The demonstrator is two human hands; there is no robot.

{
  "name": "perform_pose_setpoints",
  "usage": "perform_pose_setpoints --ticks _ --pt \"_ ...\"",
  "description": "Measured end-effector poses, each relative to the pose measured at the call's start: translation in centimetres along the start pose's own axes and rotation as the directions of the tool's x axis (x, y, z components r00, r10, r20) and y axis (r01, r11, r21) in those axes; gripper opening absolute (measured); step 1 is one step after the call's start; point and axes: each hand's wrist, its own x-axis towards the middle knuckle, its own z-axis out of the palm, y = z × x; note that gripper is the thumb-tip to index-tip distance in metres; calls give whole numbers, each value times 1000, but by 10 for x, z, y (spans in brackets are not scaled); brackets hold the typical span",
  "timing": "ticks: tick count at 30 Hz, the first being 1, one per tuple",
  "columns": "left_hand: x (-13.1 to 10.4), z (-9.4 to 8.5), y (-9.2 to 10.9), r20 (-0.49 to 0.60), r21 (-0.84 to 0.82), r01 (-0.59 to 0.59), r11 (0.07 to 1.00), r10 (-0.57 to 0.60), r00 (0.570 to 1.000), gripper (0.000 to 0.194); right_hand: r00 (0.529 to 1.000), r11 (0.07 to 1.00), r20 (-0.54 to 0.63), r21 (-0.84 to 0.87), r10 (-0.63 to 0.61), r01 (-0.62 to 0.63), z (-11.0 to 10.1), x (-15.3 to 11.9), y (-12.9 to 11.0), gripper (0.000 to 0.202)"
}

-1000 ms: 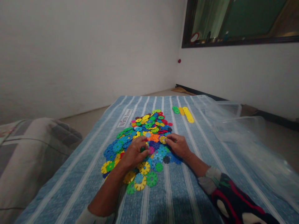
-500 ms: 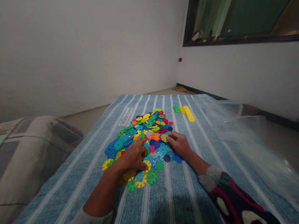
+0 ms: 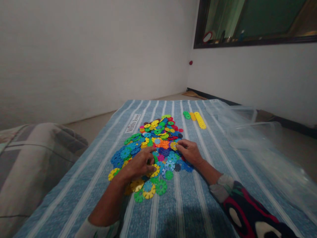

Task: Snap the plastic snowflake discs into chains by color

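A heap of colourful notched plastic discs (image 3: 164, 144) spreads over the striped cloth (image 3: 188, 201). My left hand (image 3: 140, 164) is over the left part of the heap, its index finger stretched out and its thumb apart, with nothing visibly held. Beneath its thumb lies a yellow disc (image 3: 156, 170). At the right side of the heap, my right hand (image 3: 189, 151) has its thumb and fingers closed on the edge of a yellow disc (image 3: 173, 146). Beyond that hand lie a green piece (image 3: 187, 115), an orange piece (image 3: 193, 116) and a long yellow row of discs (image 3: 200, 120).
Clear plastic containers (image 3: 255, 129) stand at the right edge of the cloth, with a clear plastic bag (image 3: 284, 172) nearer. A "With love" label (image 3: 133, 123) is left of the heap. A cloth-covered seat (image 3: 42, 165) stands at the left.
My left hand has shifted slightly left and its thumb has drawn back a little from the yellow disc. My right hand has hardly moved.
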Motion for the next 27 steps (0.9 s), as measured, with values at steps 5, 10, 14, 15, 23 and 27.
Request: perform_pose_setpoints --ticks 5,10,14,15,23,27 --pt "2 -4 1 0 -83 14 996 -14 1000 24 1000 1000 -1 20 -1 1 0 0 -3 21" --pt "4 -2 4 -134 -154 32 988 -53 990 29 999 995 43 93 16 -20 2 -1 -7 18" --pt "6 4 6 -221 -207 27 978 -74 972 27 989 986 151 166 1 -26 5 -4 -15 15" --pt "6 6 7 -231 -219 23 975 -75 970 26 985 984 174 174 -9 -22 5 -5 -16 14" --pt "7 15 18 -219 -280 -11 960 -52 974 28 969 982 237 186 -77 33 10 -9 -20 14" --pt "9 17 18 -228 -275 -31 961 -34 973 28 965 987 252 153 -78 40 8 -7 -22 15"
